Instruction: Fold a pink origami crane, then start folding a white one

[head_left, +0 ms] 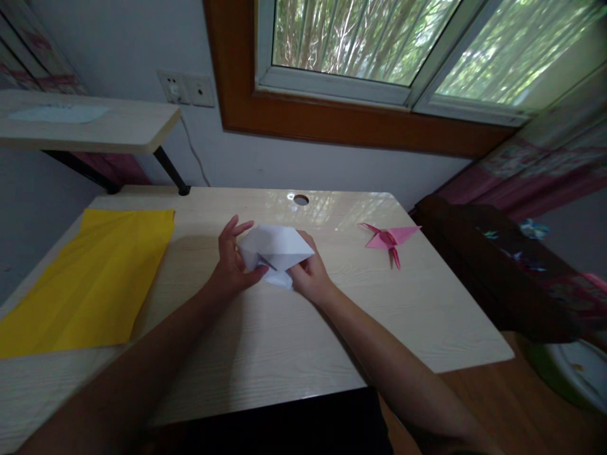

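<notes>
A folded sheet of white paper (279, 245) is held up above the desk between both hands. My left hand (233, 260) grips its left side, with the thumb at the lower edge and some fingers raised behind it. On the right side my right hand (310, 270) has hold of the paper, and its fingers are partly hidden behind and under the folds. A loose white flap hangs below the main fold, between the two hands. The paper's far side cannot be seen.
A large yellow sheet (95, 278) lies at the left of the pale wooden desk (294, 347). A pink folded paper figure (391, 239) rests at the right. A raised shelf (137, 129) stands at the back left. Beyond the desk's right edge is dark furniture (478, 272).
</notes>
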{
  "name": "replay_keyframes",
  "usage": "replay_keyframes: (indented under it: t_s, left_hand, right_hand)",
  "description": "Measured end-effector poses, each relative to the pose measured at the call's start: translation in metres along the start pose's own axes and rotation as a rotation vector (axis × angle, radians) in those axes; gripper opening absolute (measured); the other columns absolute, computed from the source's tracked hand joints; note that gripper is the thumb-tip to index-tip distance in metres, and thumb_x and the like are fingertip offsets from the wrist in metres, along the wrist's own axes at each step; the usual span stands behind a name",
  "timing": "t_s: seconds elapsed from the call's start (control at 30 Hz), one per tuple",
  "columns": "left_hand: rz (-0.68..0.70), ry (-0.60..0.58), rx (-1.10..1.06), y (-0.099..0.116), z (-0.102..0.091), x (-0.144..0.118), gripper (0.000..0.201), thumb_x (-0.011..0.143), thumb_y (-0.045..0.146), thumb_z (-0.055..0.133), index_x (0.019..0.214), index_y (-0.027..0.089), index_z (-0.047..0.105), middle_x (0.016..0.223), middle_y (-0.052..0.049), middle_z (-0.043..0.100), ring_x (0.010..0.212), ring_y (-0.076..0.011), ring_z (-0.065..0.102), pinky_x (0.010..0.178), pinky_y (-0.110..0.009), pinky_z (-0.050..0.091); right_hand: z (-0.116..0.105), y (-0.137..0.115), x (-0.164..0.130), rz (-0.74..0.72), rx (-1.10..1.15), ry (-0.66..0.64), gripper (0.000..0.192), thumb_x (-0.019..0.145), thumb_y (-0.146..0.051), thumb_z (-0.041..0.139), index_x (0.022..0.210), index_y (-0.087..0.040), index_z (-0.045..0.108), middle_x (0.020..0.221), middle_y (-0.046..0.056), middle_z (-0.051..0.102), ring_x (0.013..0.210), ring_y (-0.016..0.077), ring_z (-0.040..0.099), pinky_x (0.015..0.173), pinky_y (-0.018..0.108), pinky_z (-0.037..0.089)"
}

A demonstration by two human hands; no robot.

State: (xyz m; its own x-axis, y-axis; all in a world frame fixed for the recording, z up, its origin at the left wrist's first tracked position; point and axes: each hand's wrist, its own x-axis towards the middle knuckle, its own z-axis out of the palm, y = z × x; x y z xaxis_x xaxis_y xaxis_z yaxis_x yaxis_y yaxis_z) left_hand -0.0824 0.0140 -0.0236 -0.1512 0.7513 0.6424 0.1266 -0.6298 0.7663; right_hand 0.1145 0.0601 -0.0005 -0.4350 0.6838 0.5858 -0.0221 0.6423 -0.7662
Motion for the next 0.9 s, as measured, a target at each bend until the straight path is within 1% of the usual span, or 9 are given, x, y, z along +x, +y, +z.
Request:
replay_keyframes:
  t_s: [0.13, 0.23, 0.37, 0.47, 0.6, 0.67, 0.77, 0.83, 0.9]
  left_hand:
    - [-0.016, 0.014, -0.060, -0.001, -0.002, 0.001, 0.123, 0.056, 0.031, 0.096, 0.154, 0.036, 0.022, 0.148, -0.014, 0.044, 0.130, -0.0298, 0.049, 0.105, -0.045, 0.046]
    - [-0.041, 0.033, -0.085, -0.001, -0.003, 0.001, 0.124, 0.053, 0.033, 0.097, 0.153, 0.039, 0.024, 0.145, -0.012, 0.045, 0.129, -0.0295, 0.050, 0.106, -0.046, 0.046]
    - [-0.069, 0.049, -0.133, 0.000, -0.004, 0.001, 0.122, 0.053, 0.034, 0.097, 0.152, 0.041, 0.025, 0.140, -0.009, 0.047, 0.127, -0.0293, 0.051, 0.103, -0.045, 0.048]
    - [-0.110, 0.027, -0.189, 0.003, -0.003, 0.001, 0.121, 0.054, 0.035, 0.097, 0.151, 0.041, 0.025, 0.141, -0.010, 0.046, 0.129, -0.0312, 0.050, 0.100, -0.045, 0.051]
    - [-0.182, -0.010, -0.195, 0.009, -0.004, 0.000, 0.125, 0.053, 0.030, 0.098, 0.152, 0.043, 0.022, 0.143, -0.012, 0.044, 0.127, -0.0321, 0.051, 0.092, -0.041, 0.055]
    - [-0.222, -0.021, -0.204, 0.013, -0.004, 0.000, 0.126, 0.052, 0.027, 0.098, 0.151, 0.043, 0.022, 0.142, -0.011, 0.044, 0.119, -0.0295, 0.057, 0.086, -0.037, 0.057]
    - [-0.285, -0.012, -0.234, 0.017, -0.003, 0.000, 0.122, 0.054, 0.023, 0.097, 0.149, 0.047, 0.023, 0.135, -0.006, 0.046, 0.103, -0.0204, 0.064, 0.079, -0.031, 0.057]
    - [-0.349, -0.017, -0.262, 0.020, -0.001, 0.001, 0.117, 0.059, 0.023, 0.094, 0.148, 0.048, 0.023, 0.125, -0.002, 0.051, 0.092, -0.0151, 0.065, 0.076, -0.028, 0.056]
    - [-0.429, -0.038, -0.300, 0.022, 0.000, 0.001, 0.111, 0.064, 0.023, 0.091, 0.148, 0.046, 0.023, 0.111, 0.002, 0.056, 0.084, -0.0126, 0.065, 0.074, -0.027, 0.056]
  right_hand:
    - [-0.001, -0.003, 0.001, 0.081, 0.068, 0.011, 0.048, 0.088, -0.044, 0.065, 0.131, -0.028, 0.051, 0.128, 0.010, 0.060, 0.119, 0.0281, 0.057, 0.104, 0.048, 0.047]
    - [-0.001, -0.004, 0.001, 0.129, 0.133, 0.008, 0.054, 0.085, -0.049, 0.068, 0.132, -0.029, 0.051, 0.131, 0.010, 0.058, 0.122, 0.0291, 0.056, 0.106, 0.049, 0.046]
    - [-0.001, -0.003, 0.000, 0.152, 0.218, 0.022, 0.058, 0.083, -0.049, 0.072, 0.133, -0.031, 0.050, 0.135, 0.009, 0.056, 0.125, 0.0294, 0.054, 0.108, 0.049, 0.044]
    - [0.000, -0.002, 0.000, 0.160, 0.274, 0.021, 0.060, 0.081, -0.048, 0.075, 0.134, -0.032, 0.051, 0.137, 0.008, 0.055, 0.127, 0.0294, 0.052, 0.110, 0.049, 0.043]
    - [0.001, -0.002, 0.002, 0.173, 0.289, 0.042, 0.063, 0.077, -0.047, 0.079, 0.131, -0.032, 0.051, 0.135, 0.008, 0.055, 0.127, 0.0290, 0.052, 0.111, 0.050, 0.041]
    - [0.002, -0.001, 0.002, 0.207, 0.285, 0.051, 0.063, 0.076, -0.047, 0.080, 0.130, -0.031, 0.052, 0.133, 0.008, 0.056, 0.124, 0.0284, 0.054, 0.110, 0.049, 0.043]
    - [0.003, 0.000, 0.002, 0.236, 0.321, 0.059, 0.064, 0.075, -0.049, 0.080, 0.130, -0.032, 0.052, 0.133, 0.008, 0.057, 0.124, 0.0283, 0.054, 0.110, 0.050, 0.042]
    - [0.003, 0.002, 0.002, 0.253, 0.349, 0.053, 0.067, 0.075, -0.051, 0.080, 0.132, -0.032, 0.051, 0.134, 0.008, 0.057, 0.125, 0.0290, 0.054, 0.111, 0.051, 0.041]
    - [0.003, 0.003, 0.002, 0.265, 0.354, 0.061, 0.069, 0.075, -0.051, 0.081, 0.134, -0.032, 0.050, 0.133, 0.008, 0.059, 0.124, 0.0294, 0.055, 0.110, 0.051, 0.041]
